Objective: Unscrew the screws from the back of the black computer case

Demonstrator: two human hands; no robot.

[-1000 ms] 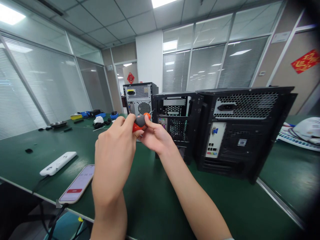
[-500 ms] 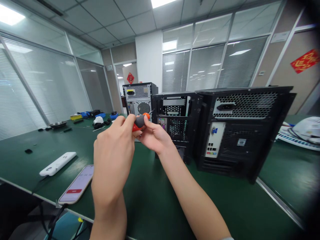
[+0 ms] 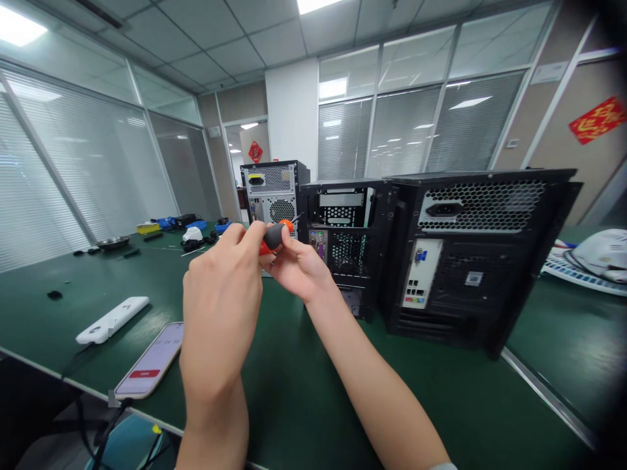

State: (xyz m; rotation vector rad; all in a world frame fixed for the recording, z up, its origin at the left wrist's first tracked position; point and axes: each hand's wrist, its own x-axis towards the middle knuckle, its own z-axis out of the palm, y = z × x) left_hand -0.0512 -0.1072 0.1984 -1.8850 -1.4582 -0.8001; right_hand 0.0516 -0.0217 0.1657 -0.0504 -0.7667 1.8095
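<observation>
Screwdriver (image 3: 274, 237), orange-and-grey handle, pinched between both our hands above the green table (image 3: 304, 391), shaft aimed at the black computer case (image 3: 350, 245). Left hand (image 3: 223, 307) grasps the handle's butt; right hand (image 3: 298, 267) closes round its front, steadying. Phone (image 3: 153, 361) lies near the table's left edge.

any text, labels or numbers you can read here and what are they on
Nothing reads clearly.
phone screen: digits and a red bar, too blurred.
red wall decoration: gold characters, too blurred.
red door hanging: illegible.
nearest computer case sticker: too small.
screwdriver in both hands: no visible marking.
</observation>
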